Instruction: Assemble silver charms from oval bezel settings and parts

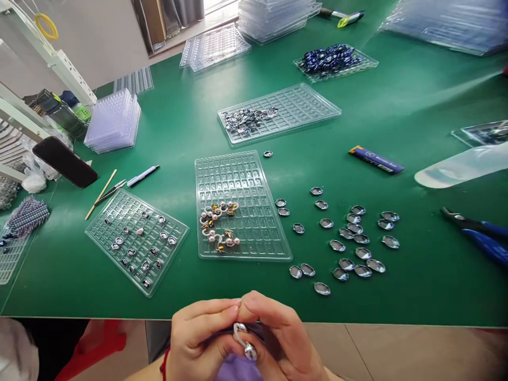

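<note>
Both hands meet at the bottom edge of the view, just off the table's front edge. My left hand [198,336] and my right hand [283,336] are closed around a small silver metal ring piece [245,341] and a purple cloth [238,368]. Their fingertips pinch together above the piece. On the green table [416,95] ahead lies a clear plastic tray [242,203] with several gold and silver ring pieces [218,225]. To its right, several shiny oval metal caps [353,238] lie loose on the mat.
A second tray [137,238] with small parts sits at the left, a third tray [278,111] with silver parts farther back, and one with dark blue parts [333,59] beyond. Blue pliers [476,233], a blue box [376,160], a phone [63,161], a pen [143,175] and stacked trays [113,121] surround them.
</note>
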`<state>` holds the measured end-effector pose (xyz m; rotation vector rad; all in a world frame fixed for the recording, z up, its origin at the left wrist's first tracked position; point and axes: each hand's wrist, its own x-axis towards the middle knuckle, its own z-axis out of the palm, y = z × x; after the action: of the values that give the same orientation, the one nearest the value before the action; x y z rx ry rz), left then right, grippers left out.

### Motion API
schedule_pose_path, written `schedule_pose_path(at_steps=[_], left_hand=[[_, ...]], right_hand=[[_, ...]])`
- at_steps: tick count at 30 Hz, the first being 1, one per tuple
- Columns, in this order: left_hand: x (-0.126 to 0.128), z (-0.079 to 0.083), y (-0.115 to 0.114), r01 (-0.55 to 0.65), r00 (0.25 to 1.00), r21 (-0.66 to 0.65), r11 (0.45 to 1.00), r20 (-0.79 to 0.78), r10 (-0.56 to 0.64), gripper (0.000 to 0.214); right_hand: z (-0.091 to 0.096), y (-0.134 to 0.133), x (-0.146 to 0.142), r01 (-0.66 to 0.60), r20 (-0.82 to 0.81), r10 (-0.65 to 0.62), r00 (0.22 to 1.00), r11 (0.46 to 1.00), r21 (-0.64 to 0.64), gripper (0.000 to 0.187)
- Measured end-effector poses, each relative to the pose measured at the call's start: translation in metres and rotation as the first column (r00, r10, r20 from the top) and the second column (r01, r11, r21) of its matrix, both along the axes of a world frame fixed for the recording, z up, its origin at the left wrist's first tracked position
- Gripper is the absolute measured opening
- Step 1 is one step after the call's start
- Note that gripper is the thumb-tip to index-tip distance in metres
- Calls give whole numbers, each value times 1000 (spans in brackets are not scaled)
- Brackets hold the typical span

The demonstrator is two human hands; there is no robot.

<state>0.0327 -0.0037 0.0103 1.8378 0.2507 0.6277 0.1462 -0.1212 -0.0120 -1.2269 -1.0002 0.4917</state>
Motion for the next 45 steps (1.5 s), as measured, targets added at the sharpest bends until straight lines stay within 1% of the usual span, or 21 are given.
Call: schedule_pose_path(at_steps=[4,9,12,14,17,19,21,23,25,27,29,31,33,34,35,37,39,41,43,45], left_hand=[[-1,-3,-4,-26,999,-2,1000,22,26,41],[-4,-5,-5,-9,1000,36,999,18,8,41],[-4,-4,-4,13,1000,47,999,18,-14,43],[-4,-2,-3,-7,1000,-3,1000,-10,7,40],[-4,1,-3,-124,988,-169,978,-111,106,27],[-4,2,-4,-154,974,-300,942,-208,93,31],[-3,3,-5,-147,962,-439,886,-272,25,35],[-2,4,-6,-147,959,-580,801,-282,-28,34],[0,3,-7,-145,963,-689,710,-263,-58,30],[0,2,-7,-127,969,-761,636,-232,-83,27],[1,-1,-6,-108,977,-804,585,-196,-89,25],[0,-3,-5,-80,985,-834,546,-150,-84,24],[0,-4,-5,-51,991,-845,532,-108,-78,22],[-1,-3,-4,-41,993,-842,537,-95,-74,20],[-1,-3,-4,-35,993,-831,555,-90,-72,18],[-2,0,-4,-42,993,-774,631,-104,-62,15],[-3,2,-3,-30,992,-685,728,-112,-65,14],[-3,5,-1,7,992,-590,807,-99,-81,14],[-4,7,0,42,993,-511,858,-73,-92,15],[-5,9,2,42,995,-427,903,-67,-77,14]], right_hand=[[3,2,0,8,-7,-8,1000,1000,-1,32],[5,2,0,-8,-63,10,998,999,34,29],[4,2,0,-4,-82,10,997,998,64,27],[4,2,1,-19,-68,25,997,996,82,29],[4,2,6,-67,2,67,998,994,87,36],[4,2,9,-91,57,87,995,993,73,41],[4,1,11,-98,98,92,991,993,58,48],[3,0,11,-87,122,80,989,995,55,54],[2,-1,11,-75,130,67,989,996,53,59],[1,-1,11,-67,137,60,989,997,48,62],[2,-1,12,-62,128,56,990,997,46,61],[2,0,12,-40,108,35,994,998,46,57],[3,0,12,12,92,-16,996,999,46,50],[3,0,12,42,83,-45,996,998,44,46],[3,0,12,64,71,-67,995,997,38,42],[3,0,12,60,27,-60,998,998,20,31],[4,0,11,9,-38,-9,999,1000,-2,25],[5,-1,12,-43,-96,41,994,999,-22,23],[6,-2,14,-74,-124,69,990,997,-37,24],[8,-3,16,-92,-100,87,991,995,-49,27]])
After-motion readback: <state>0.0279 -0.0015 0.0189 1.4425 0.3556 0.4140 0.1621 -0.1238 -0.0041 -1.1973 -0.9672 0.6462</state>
